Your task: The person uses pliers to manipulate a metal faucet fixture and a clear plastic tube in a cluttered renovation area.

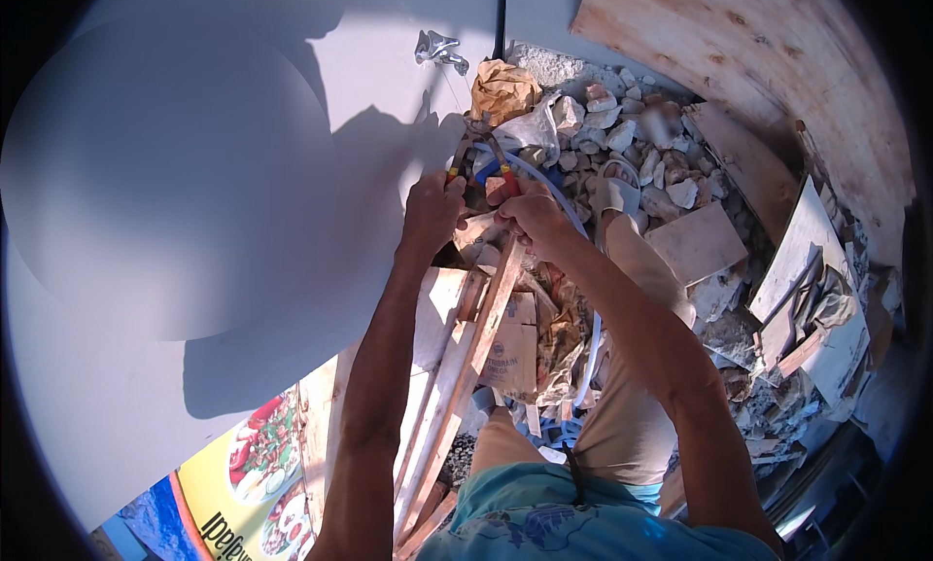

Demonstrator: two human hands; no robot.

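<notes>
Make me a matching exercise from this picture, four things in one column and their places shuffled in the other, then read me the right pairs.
Column one:
1. Red-handled tool
2. Crumpled brown paper
3. Yellow banner with food pictures
4. Large plywood sheet

Column two:
A. At the lower left of the picture
B. At the upper right, beyond the rubble
C. Gripped by the left hand and the right hand
D. Near the top middle, close to the shiny metal fitting

Right pairs: 1-C, 2-D, 3-A, 4-B.
</notes>
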